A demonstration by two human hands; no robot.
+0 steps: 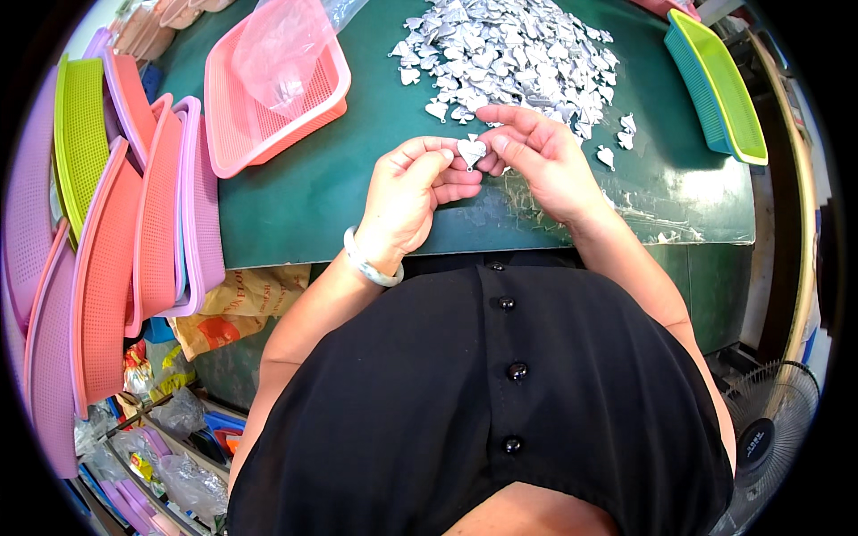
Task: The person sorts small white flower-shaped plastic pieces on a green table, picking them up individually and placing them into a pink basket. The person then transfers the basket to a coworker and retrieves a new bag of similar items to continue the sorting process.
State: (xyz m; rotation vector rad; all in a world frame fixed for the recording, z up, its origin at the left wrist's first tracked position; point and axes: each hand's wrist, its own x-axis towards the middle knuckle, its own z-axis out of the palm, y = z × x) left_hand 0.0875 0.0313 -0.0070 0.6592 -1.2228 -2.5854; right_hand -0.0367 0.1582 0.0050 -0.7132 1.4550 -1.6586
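A small silver-grey spade-shaped metal piece with a tiny ring at its lower tip is held up between my hands, near the table's front edge. My left hand, with a pale bangle at the wrist, pinches it from the left between thumb and curled fingers. From the right, my right hand grips its other edge with thumb and fingertips; the index finger sticks out above. Just beyond the hands spreads a large pile of similar metal pieces, and several loose ones lie right of my right hand.
A pink basket with a clear plastic bag stands at the back left of the green table. Stacked colourful baskets crowd the left side. A green and yellow basket sits far right; a fan is below it.
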